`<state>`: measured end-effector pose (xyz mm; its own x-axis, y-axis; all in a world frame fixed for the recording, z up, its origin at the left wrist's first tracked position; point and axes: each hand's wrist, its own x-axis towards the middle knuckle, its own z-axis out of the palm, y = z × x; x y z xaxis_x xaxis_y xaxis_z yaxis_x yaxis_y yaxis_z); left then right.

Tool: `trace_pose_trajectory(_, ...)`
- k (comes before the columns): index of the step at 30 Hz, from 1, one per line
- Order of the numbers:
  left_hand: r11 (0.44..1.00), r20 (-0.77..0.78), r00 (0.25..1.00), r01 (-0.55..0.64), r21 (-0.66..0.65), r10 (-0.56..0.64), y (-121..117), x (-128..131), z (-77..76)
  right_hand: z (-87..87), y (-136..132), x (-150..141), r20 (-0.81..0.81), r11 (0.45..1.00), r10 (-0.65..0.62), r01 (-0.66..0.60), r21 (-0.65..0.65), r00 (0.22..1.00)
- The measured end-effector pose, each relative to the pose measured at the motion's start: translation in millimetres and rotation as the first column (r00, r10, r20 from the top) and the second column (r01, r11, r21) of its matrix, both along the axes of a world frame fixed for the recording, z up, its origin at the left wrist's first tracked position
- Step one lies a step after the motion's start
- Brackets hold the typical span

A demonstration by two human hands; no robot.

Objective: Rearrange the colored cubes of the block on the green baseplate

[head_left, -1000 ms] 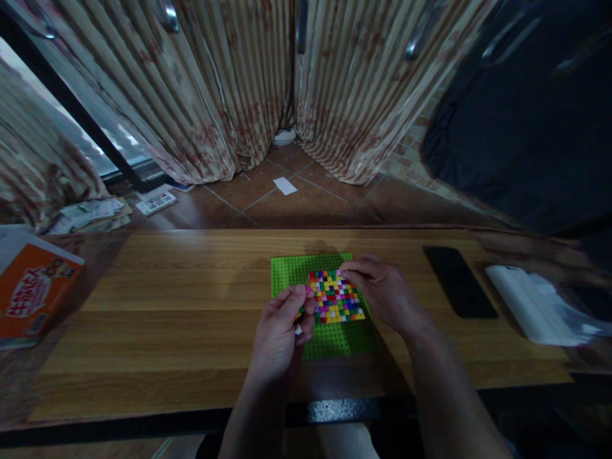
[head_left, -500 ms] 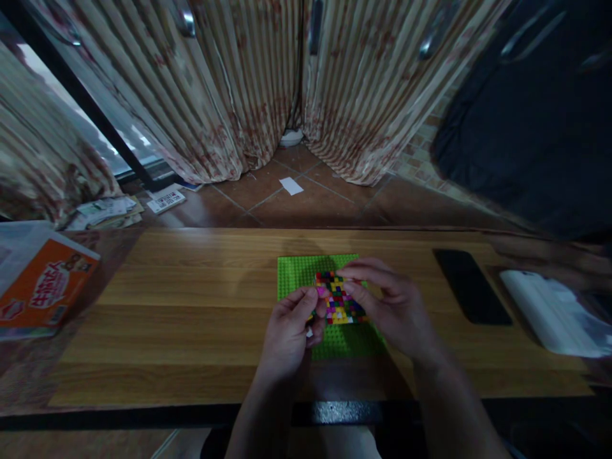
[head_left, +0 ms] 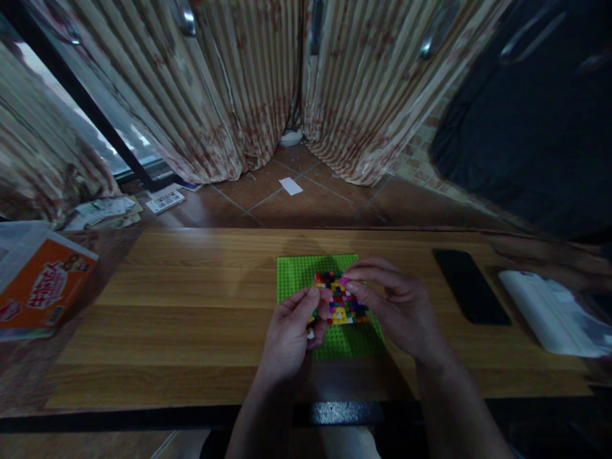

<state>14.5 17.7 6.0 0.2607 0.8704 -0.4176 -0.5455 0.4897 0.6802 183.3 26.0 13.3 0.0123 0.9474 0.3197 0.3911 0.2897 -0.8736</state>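
A green studded baseplate (head_left: 299, 273) lies flat on the wooden table (head_left: 191, 306). On it sits a patch of small multicoloured bricks (head_left: 345, 305). My left hand (head_left: 289, 335) is curled at the patch's left edge, holding several small bricks, a white one showing under the fingers. My right hand (head_left: 396, 306) reaches over the patch from the right, thumb and forefinger pinched on a small pink brick at the patch's top edge. Both hands cover part of the patch.
A black phone (head_left: 471, 285) lies right of the baseplate, and a white pouch (head_left: 545, 309) lies beyond it. An orange box (head_left: 41, 287) rests at the table's left end. Curtains (head_left: 229, 83) and a tiled floor (head_left: 306, 204) with papers lie behind.
My right hand has moved left across the brick patch and now pinches a pink brick at its top. My left hand has stayed at the patch's left edge.
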Motion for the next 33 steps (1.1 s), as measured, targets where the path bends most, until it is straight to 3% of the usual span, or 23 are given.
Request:
trace_pose_trajectory(4,0.967,0.103,0.974,-0.183,-0.179,0.204,7,-7,4.0,-7.0,4,27,0.085,0.971,-0.238,0.237,0.022,0.967)
trace_pose_trajectory(8,0.842,0.13,0.884,-0.369,-0.393,0.449,15,-15,7.8,-19.4,8,36,0.175,0.974,-0.22,0.227,-0.021,0.96)
trace_pose_trajectory(12,0.751,0.062,0.821,-0.486,-0.446,0.568,18,-17,8.3,-26.8,12,27,0.207,0.985,-0.163,0.17,-0.017,0.965)
trace_pose_trajectory(24,0.744,0.144,0.815,-0.42,-0.519,0.561,18,-17,14.8,-29.3,14,24,0.261,0.99,-0.13,0.14,-0.022,0.956)
trace_pose_trajectory(33,0.802,0.167,0.852,-0.378,-0.462,0.497,16,-15,13.6,-28.4,18,25,0.184,0.979,-0.093,0.123,-0.16,0.978)
